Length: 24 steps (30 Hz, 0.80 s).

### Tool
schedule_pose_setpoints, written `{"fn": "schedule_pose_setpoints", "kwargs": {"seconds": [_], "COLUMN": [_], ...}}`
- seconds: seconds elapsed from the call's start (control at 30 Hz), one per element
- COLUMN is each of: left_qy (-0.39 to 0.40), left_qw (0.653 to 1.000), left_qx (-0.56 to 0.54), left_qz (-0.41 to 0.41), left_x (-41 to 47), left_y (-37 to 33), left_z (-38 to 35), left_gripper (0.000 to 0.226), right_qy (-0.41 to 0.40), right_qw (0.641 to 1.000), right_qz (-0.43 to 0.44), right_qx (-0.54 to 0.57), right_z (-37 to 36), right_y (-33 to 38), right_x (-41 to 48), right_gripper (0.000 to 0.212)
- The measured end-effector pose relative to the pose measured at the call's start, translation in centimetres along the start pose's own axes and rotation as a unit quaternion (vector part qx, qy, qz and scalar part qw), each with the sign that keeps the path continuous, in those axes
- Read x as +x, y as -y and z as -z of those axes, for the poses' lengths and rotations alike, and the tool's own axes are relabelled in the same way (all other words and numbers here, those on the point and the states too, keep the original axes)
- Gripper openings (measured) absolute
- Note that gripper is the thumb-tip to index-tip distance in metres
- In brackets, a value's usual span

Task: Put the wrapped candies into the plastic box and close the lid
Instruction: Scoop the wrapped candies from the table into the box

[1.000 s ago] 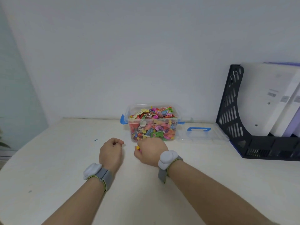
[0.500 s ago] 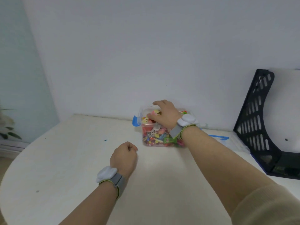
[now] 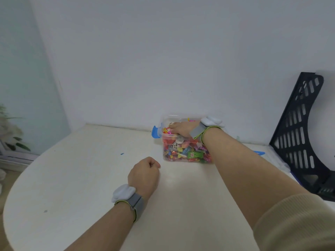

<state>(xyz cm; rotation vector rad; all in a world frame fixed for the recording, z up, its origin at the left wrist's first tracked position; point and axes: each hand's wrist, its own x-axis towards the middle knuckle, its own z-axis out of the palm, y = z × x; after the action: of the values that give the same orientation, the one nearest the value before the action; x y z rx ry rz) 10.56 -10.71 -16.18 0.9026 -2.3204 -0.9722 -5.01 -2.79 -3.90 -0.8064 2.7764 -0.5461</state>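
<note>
"While the right hand (image 3: 183, 129) lay flat, fingers straight, on the wrapped candies (image 3: 181, 151) heaped in the open plastic box (image 3: 168, 136), where was the left hand (image 3: 144, 175)?"

"Curled into a fist on the white table (image 3: 81, 178), near the box."

"Any writing?"

"A green wrapper (image 3: 194, 154) bore print, too blurred to read."

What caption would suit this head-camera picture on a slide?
Right hand lies on the wrapped candies heaped in the open plastic box; left hand rests fisted on the white table.
</note>
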Motion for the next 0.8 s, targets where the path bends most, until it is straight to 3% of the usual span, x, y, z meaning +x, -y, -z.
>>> {"fn": "schedule_pose_setpoints", "kwargs": {"seconds": [0.1,0.17,0.27,0.43,0.6,0.7,0.77,0.8], "left_qy": [-0.004,-0.003,0.005,0.001,-0.002,0.015,0.036,0.043], "left_qw": [1.0,1.0,1.0,1.0,0.999,0.972,0.948,0.944], "left_qx": [0.0,-0.001,-0.001,-0.005,-0.049,-0.229,-0.309,-0.322], "left_qz": [-0.007,-0.009,-0.01,-0.009,0.009,0.053,0.061,0.063], "left_x": [-0.1,-0.1,0.0,0.4,0.5,1.9,3.3,3.9], "left_y": [0.0,0.0,0.1,0.5,0.6,-1.4,-3.9,-5.2], "left_z": [0.1,0.1,-0.2,-0.3,0.0,1.3,2.5,2.9], "left_gripper": [0.027,0.027,0.027,0.027,0.025,0.028,0.02,0.02], "right_qy": [0.028,-0.016,-0.133,-0.027,0.035,-0.127,-0.258,-0.274], "right_qw": [0.996,0.994,0.974,0.995,0.995,0.992,0.964,0.957], "right_qz": [0.022,0.036,0.034,-0.027,-0.015,-0.021,-0.025,-0.038], "right_qx": [-0.076,-0.101,-0.181,-0.097,-0.088,-0.013,-0.064,-0.093], "right_z": [0.7,0.6,-0.5,-0.7,-0.9,-1.6,-1.3,-0.8], "right_y": [0.8,0.9,0.6,0.4,0.1,0.5,-0.3,-1.1], "right_x": [-0.4,-0.4,0.1,0.1,-0.1,-0.3,-1.0,-1.4], "right_gripper": [0.037,0.029,0.038,0.053,0.073,0.056,0.043,0.04]}}
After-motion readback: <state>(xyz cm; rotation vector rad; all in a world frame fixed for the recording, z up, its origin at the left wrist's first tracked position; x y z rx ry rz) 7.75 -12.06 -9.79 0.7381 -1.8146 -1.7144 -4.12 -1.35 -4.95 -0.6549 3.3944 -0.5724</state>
